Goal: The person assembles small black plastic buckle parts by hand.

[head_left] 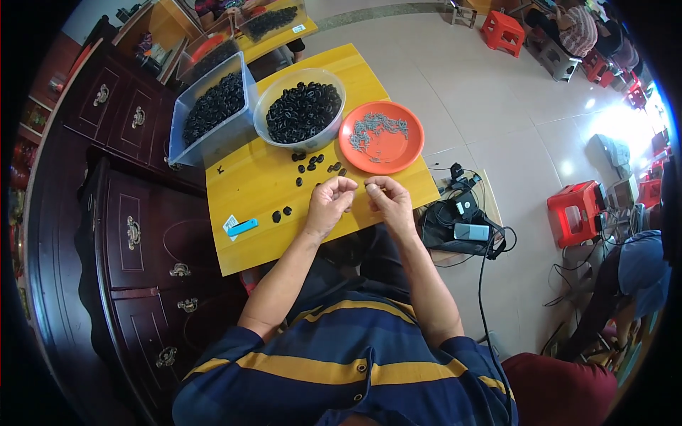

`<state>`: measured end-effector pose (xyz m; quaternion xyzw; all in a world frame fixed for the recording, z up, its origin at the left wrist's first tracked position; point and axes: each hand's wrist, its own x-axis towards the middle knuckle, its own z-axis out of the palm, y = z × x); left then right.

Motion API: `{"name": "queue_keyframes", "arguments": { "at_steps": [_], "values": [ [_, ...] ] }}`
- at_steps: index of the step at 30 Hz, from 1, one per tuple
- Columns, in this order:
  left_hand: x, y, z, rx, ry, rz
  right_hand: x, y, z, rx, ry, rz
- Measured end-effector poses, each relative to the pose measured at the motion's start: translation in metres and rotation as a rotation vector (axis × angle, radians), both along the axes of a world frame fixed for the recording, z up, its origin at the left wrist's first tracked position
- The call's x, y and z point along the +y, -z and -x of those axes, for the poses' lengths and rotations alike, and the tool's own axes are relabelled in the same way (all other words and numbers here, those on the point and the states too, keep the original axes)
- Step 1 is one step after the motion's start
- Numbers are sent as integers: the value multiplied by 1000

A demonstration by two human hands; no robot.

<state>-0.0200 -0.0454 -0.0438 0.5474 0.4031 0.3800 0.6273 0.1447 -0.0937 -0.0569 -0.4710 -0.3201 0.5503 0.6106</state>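
Note:
Over the near edge of the yellow table (245,170), my left hand (331,204) is closed with its thumb and fingertips together; what it holds, if anything, is hidden. Close beside it, my right hand (392,204) pinches a tiny dark piece between thumb and forefinger. Just beyond my hands lie several loose black oval pieces (311,163), with two more black pieces (282,214) left of my left wrist. A round translucent tub (264,135) is heaped with the same black pieces. To its right, an orange-red plate (415,138) carries many small grey metal pieces (375,128).
A bluish plastic bin (190,157) of black pieces stands at the table's left. A bright blue flat object (243,227) lies on a white slip. Dark wooden drawers (135,227) flank the left side. Cables and a grey box (472,232) sit right of the table; red stools (572,213) stand farther off.

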Motion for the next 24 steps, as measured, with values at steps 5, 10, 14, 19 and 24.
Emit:
{"name": "queue_keyframes", "arguments": {
  "at_steps": [5,10,14,19,24],
  "values": [
    [-5,7,5,48,-1,-60,0,3,18,124,-46,8],
    [-8,9,13,123,-17,-130,2,18,21,-86,-82,-54],
    [-8,8,14,205,-3,-209,0,22,23,-221,-48,-114],
    [-3,3,21,148,-45,-113,-2,13,23,-127,-48,-78],
    [0,0,17,88,-77,-45,4,24,20,-107,-34,-79]
  ]
}}
